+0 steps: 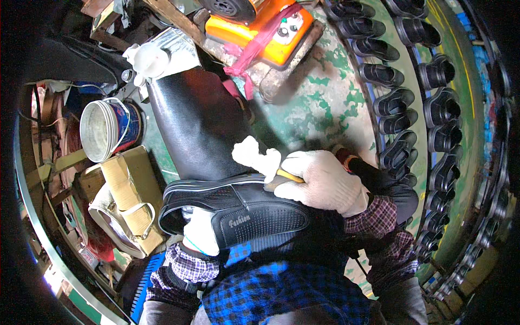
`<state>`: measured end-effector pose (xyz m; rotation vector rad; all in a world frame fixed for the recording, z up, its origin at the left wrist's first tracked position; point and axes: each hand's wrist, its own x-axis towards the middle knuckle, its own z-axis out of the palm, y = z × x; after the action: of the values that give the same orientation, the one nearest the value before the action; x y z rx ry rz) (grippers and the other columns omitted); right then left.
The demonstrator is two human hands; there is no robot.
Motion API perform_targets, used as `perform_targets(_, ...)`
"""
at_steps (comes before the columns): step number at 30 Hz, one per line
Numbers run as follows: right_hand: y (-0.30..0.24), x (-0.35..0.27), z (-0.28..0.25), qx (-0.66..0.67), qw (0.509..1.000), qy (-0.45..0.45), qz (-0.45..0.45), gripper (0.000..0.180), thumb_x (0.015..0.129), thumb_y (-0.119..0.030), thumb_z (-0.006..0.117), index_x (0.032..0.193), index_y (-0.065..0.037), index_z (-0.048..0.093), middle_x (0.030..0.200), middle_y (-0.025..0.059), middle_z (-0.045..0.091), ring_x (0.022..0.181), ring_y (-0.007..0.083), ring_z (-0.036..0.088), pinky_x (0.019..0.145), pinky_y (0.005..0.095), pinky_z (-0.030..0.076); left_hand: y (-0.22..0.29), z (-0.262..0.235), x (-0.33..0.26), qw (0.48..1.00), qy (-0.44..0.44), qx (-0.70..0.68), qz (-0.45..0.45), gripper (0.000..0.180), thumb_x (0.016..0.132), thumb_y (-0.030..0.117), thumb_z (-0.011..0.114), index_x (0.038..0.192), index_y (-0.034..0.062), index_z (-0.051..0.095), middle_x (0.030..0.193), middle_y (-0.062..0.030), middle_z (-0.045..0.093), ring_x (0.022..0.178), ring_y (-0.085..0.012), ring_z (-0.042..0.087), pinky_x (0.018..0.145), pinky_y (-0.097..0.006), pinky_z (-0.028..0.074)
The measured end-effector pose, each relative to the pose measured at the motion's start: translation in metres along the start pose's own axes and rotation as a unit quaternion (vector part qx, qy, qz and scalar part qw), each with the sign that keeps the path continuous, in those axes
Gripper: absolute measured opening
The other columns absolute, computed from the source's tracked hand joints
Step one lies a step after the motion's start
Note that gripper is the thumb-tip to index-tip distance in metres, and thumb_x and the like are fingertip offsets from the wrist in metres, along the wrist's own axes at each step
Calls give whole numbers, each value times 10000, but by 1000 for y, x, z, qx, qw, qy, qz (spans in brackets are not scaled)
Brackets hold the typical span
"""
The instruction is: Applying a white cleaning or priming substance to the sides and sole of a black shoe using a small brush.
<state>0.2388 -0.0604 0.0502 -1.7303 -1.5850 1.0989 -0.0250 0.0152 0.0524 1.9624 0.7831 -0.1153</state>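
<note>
A black slip-on shoe (238,208) with a perforated upper lies sideways before me, its toe to the right. My left hand (200,232), in a white glove, reaches into the shoe's opening and holds it up; its fingers are hidden inside. Over the edge of the shoe's sole, my white-gloved right hand (325,179) is closed round a thin tool with a yellow handle (290,176). A crumpled white wad (254,156), seemingly cloth, sits at the tool's front end. Part of the tool is covered by my fingers and the wad.
Beyond the shoe stretches a glossy black padded surface (200,119) with a white cup (150,59) on foil. At left stand a bucket (97,132) and a cardboard box (127,179). An orange machine (254,35) is ahead; rows of black shoes (395,100) line the right.
</note>
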Motion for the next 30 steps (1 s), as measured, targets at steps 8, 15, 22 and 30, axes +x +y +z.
perform_targets(8,8,18,23,88,991,-20,-97,284,793,-333,747,865,-61,710,836,127,677,756,338,670,668,427,529,1,0,11,998,-3,55,30,439,935,338,593,1296,88,604,1232,-139,651,1178,-324,600,1049,-454,441)
perform_targets(15,19,28,3,88,988,-86,-95,290,820,-337,737,857,-51,711,801,165,673,765,334,687,678,408,538,5,-7,20,995,-39,92,12,582,877,446,615,1313,65,571,1188,-157,628,1128,-393,572,998,-495,445)
perform_targets(22,15,42,26,109,968,2,-227,304,795,-335,746,857,-40,706,794,135,675,713,324,668,655,396,539,0,-1,14,991,3,120,58,504,893,412,597,1275,84,579,1140,-140,622,1063,-344,586,946,-455,458)
perform_targets(30,8,37,29,74,976,21,-205,285,773,-330,778,865,-65,724,811,131,689,732,321,685,672,400,543,-2,4,25,993,3,96,71,447,873,401,621,1201,97,597,1060,-133,608,976,-318,589,866,-429,466)
